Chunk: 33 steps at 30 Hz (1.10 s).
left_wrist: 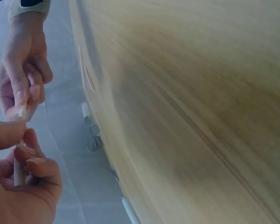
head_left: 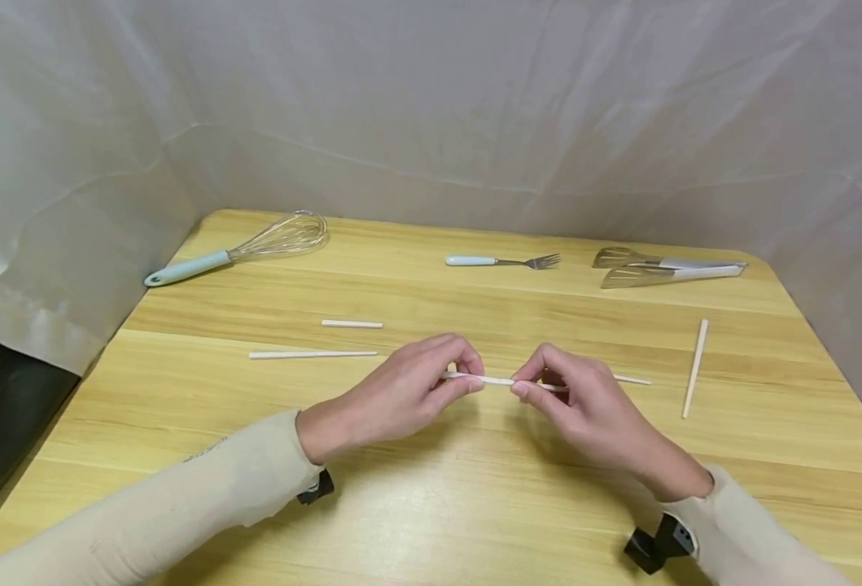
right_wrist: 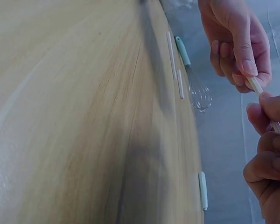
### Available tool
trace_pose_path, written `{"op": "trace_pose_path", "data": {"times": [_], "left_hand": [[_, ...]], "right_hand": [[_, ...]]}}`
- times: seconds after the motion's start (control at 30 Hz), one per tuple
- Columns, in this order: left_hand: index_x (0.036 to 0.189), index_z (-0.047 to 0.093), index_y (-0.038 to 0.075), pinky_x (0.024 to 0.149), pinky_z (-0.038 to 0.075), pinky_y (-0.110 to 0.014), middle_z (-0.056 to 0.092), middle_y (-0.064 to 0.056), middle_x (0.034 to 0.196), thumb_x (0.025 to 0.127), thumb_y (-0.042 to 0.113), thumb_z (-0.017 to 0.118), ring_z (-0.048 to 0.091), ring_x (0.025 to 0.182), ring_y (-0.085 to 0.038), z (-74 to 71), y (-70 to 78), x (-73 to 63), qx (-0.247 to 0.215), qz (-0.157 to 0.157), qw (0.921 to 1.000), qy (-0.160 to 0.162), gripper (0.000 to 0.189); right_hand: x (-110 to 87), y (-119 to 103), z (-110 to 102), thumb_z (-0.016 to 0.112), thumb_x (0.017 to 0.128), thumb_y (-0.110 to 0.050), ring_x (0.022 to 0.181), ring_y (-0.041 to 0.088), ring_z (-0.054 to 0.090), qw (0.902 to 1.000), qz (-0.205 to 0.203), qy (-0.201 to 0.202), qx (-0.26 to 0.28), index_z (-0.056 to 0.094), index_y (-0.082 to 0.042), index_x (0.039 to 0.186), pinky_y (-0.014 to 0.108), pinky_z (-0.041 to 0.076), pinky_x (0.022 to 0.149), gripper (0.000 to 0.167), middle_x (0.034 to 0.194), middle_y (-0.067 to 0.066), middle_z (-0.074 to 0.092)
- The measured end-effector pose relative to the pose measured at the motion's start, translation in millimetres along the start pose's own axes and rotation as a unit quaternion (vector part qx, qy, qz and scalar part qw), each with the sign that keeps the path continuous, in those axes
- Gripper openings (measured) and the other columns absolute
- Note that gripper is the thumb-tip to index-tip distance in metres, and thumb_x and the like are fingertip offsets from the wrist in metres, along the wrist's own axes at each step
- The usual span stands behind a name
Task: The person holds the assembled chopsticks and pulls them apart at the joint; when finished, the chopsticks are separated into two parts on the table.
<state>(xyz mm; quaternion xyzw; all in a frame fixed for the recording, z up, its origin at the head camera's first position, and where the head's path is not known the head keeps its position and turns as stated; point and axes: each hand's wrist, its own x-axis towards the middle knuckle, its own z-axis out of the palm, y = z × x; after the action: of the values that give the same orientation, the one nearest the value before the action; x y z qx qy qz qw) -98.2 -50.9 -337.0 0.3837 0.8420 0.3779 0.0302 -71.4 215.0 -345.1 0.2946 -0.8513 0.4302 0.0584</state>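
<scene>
A thin pale wooden chopstick (head_left: pixel 496 380) is held level above the table between both hands. My left hand (head_left: pixel 404 391) pinches it between thumb and fingers on one side. A short gap away, my right hand (head_left: pixel 592 399) pinches the other side, and the far end shows past the thumb. In the left wrist view the chopstick (left_wrist: pixel 19 172) runs through the curled left fingers. The right wrist view shows the bare length of the chopstick (right_wrist: pixel 255 85) between the two hands, the part inside each grip being hidden.
On the table (head_left: pixel 431 505) lie a short pale stick (head_left: pixel 352 324), a longer one (head_left: pixel 313 355), one at the right (head_left: pixel 695 368) and another partly behind my right hand (head_left: pixel 632 379). Farther back are a whisk (head_left: pixel 280 238), a fork (head_left: pixel 504 261) and tongs (head_left: pixel 668 268).
</scene>
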Motion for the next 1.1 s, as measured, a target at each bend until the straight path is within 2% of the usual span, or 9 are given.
{"op": "trace_pose_path", "data": {"times": [0.1, 0.23, 0.3, 0.37, 0.57, 0.67, 0.8, 0.9, 1.1], "left_hand": [[0.113, 0.067, 0.014, 0.073, 0.054, -0.024, 0.071, 0.004, 0.109, 0.111, 0.021, 0.066, 0.057, 0.082, -0.007, -5.5, -1.2, -0.5, -0.016, -0.019, 0.9997, -0.002, 0.007], [0.115, 0.069, 0.012, 0.065, 0.051, -0.023, 0.071, 0.000, 0.103, 0.109, 0.019, 0.068, 0.054, 0.073, -0.008, -27.8, -12.3, -8.1, -0.043, -0.082, 0.9953, 0.029, 0.009], [0.115, 0.070, 0.014, 0.062, 0.047, -0.025, 0.069, -0.001, 0.100, 0.109, 0.019, 0.069, 0.050, 0.070, -0.010, -41.2, -20.4, -12.2, -0.048, -0.109, 0.9916, 0.049, 0.009], [0.115, 0.070, 0.017, 0.062, 0.045, -0.028, 0.068, 0.000, 0.099, 0.109, 0.022, 0.070, 0.050, 0.070, -0.014, -52.2, -28.1, -14.3, -0.046, -0.127, 0.9894, 0.054, 0.008], [0.116, 0.072, 0.022, 0.086, 0.057, -0.041, 0.074, 0.003, 0.118, 0.109, 0.027, 0.070, 0.069, 0.103, -0.020, -69.1, -51.1, -12.7, -0.037, -0.150, 0.9867, 0.052, 0.009], [0.116, 0.072, 0.021, 0.096, 0.057, -0.043, 0.074, 0.003, 0.120, 0.109, 0.025, 0.070, 0.071, 0.112, -0.021, -73.3, -62.3, -12.6, -0.021, -0.155, 0.9863, 0.052, 0.008], [0.117, 0.074, 0.017, 0.102, 0.056, -0.046, 0.075, 0.002, 0.120, 0.110, 0.022, 0.069, 0.071, 0.115, -0.022, -77.8, -76.0, -12.3, -0.002, -0.155, 0.9867, 0.047, 0.010], [0.119, 0.074, 0.014, 0.105, 0.055, -0.048, 0.075, 0.001, 0.121, 0.110, 0.020, 0.067, 0.069, 0.117, -0.024, -81.2, -85.9, -11.8, 0.010, -0.163, 0.9857, 0.040, 0.012], [0.122, 0.073, 0.010, 0.108, 0.054, -0.051, 0.075, -0.008, 0.124, 0.111, 0.015, 0.065, 0.068, 0.119, -0.028, -88.8, -106.4, -9.2, 0.035, -0.170, 0.9845, 0.026, 0.014]], "right_hand": [[-2.0, 3.4, -7.3, 0.075, 0.099, 0.003, 0.063, 0.000, 0.047, 0.9999, -0.008, 0.005, -0.007, 0.070, -0.013, 0.102, 0.021, 0.045, 0.052, 0.018, 0.083, 0.000, 0.071], [-12.6, 13.5, -33.4, 0.073, 0.098, 0.009, 0.066, 0.002, 0.056, 0.9981, 0.022, 0.053, -0.024, 0.071, -0.009, 0.105, 0.021, 0.045, 0.051, 0.019, 0.086, 0.000, 0.072], [-18.8, 19.7, -47.4, 0.072, 0.099, 0.009, 0.072, 0.001, 0.062, 0.9954, 0.046, 0.076, -0.035, 0.071, -0.008, 0.107, 0.017, 0.049, 0.057, 0.019, 0.090, -0.002, 0.073], [-23.0, 25.4, -56.9, 0.072, 0.101, 0.006, 0.079, 0.002, 0.066, 0.9933, 0.065, 0.083, -0.049, 0.072, -0.009, 0.109, 0.013, 0.052, 0.064, 0.017, 0.094, -0.005, 0.073], [-26.0, 41.8, -67.8, 0.072, 0.104, -0.003, 0.070, 0.007, 0.060, 0.9911, 0.096, 0.080, -0.046, 0.073, -0.013, 0.111, 0.016, 0.055, 0.064, 0.012, 0.099, -0.006, 0.069], [-26.8, 51.1, -71.1, 0.073, 0.104, -0.003, 0.084, 0.005, 0.066, 0.9904, 0.094, 0.085, -0.055, 0.074, -0.013, 0.111, 0.011, 0.055, 0.080, 0.012, 0.102, -0.006, 0.070], [-29.0, 64.1, -76.3, 0.073, 0.104, -0.001, 0.103, -0.004, 0.066, 0.9889, 0.091, 0.090, -0.075, 0.074, -0.011, 0.112, 0.004, 0.046, 0.099, 0.013, 0.106, -0.011, 0.071], [-30.3, 72.3, -79.7, 0.072, 0.104, -0.003, 0.104, -0.007, 0.064, 0.9883, 0.096, 0.086, -0.081, 0.074, -0.010, 0.114, 0.003, 0.045, 0.099, 0.012, 0.108, -0.014, 0.071], [-32.9, 84.7, -80.2, 0.073, 0.105, -0.006, 0.107, -0.009, 0.061, 0.9874, 0.109, 0.059, -0.098, 0.077, -0.012, 0.115, 0.002, 0.044, 0.098, 0.012, 0.111, -0.004, 0.072]]}}
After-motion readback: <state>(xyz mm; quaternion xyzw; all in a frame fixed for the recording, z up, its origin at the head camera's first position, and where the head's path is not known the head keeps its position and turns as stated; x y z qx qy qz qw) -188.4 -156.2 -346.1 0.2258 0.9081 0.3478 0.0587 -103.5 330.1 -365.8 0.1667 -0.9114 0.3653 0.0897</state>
